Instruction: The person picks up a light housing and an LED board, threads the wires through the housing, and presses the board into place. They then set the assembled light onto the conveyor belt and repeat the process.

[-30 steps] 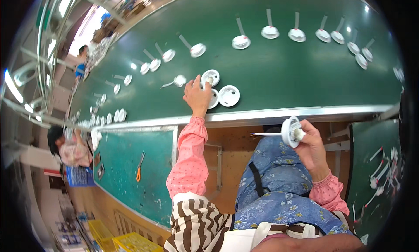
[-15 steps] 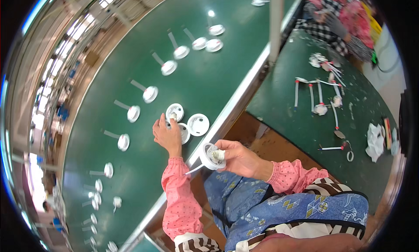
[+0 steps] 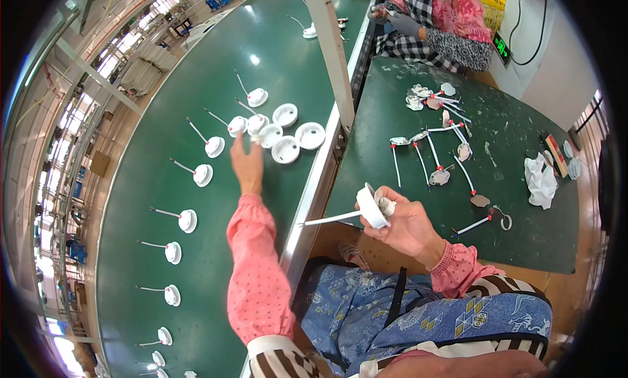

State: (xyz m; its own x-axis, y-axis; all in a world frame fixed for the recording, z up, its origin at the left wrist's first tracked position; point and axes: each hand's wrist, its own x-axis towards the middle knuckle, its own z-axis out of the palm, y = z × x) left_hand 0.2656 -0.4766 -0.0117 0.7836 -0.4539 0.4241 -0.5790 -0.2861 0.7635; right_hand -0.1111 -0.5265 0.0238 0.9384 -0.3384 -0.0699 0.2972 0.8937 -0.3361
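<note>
My right hand (image 3: 412, 227) grips a white round plastic housing (image 3: 371, 206), tilted on edge above the gap between the two tables. A white cable sticks out of it to the left, and the thumb is at its open side. My left hand (image 3: 247, 165) reaches over the green table with its fingers apart, slightly blurred. Something whitish shows at its thumb tip; whether it is a wrap or a small part I cannot tell. Just beyond the fingers lie several open white cups, among them one cup (image 3: 310, 135) by the rail, and a cabled housing (image 3: 257, 123).
Several cabled housings (image 3: 188, 221) form a curved row on the green table (image 3: 216, 312). A metal post (image 3: 330, 57) rises from its rail. On the right-hand table (image 3: 523, 247) are cabled pieces (image 3: 439, 176) and crumpled white paper (image 3: 541, 180). A co-worker (image 3: 438, 25) sits at the far end.
The view has shifted. My left hand has moved to the far side of the cup cluster, its fingers now spread. My right hand has lifted and turned the housing onto its edge, moving right.
</note>
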